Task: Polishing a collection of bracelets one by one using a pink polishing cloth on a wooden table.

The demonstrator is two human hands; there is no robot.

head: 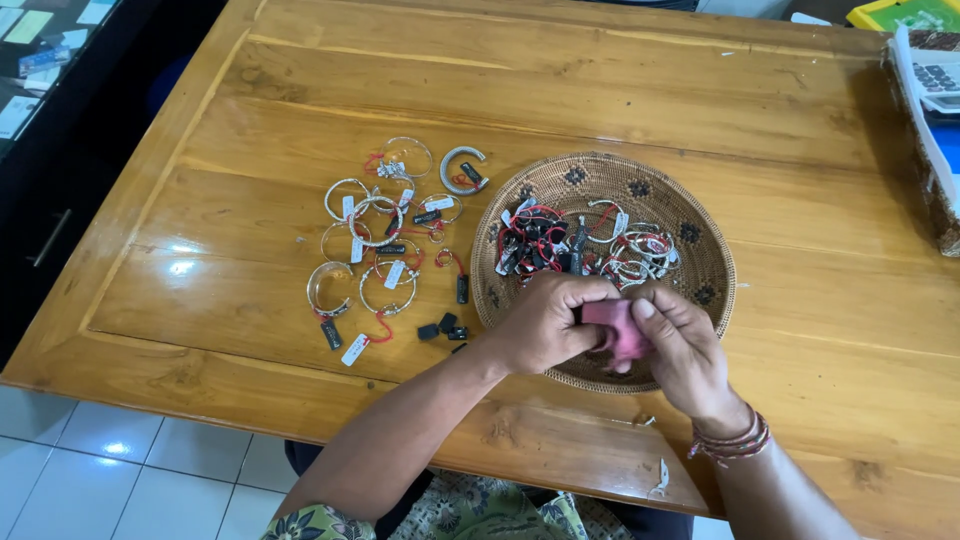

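A pink cloth (617, 330) is pinched between both hands over the near rim of a round woven basket (700, 235). The left hand (548, 322) is closed on the cloth's left side, and the right hand (680, 345) is closed on its right side, thumb laid across the top; whether anything is wrapped inside the cloth cannot be told. Both hands are held close to the near edge of the wooden table (560, 90), with only a narrow strip of wood left between the wrists and that edge. Wide open tabletop is seen beyond the basket and to its right. Inside the basket a tangled heap of silver bangles with red strings (585, 240) is piled just beyond the fingers. To the left of the basket a spread of tagged silver bangles (375, 235) is laid on the wood, with a few small black tags (441, 326) lying near the left wrist. A calculator (935, 75) is set at the far right edge.
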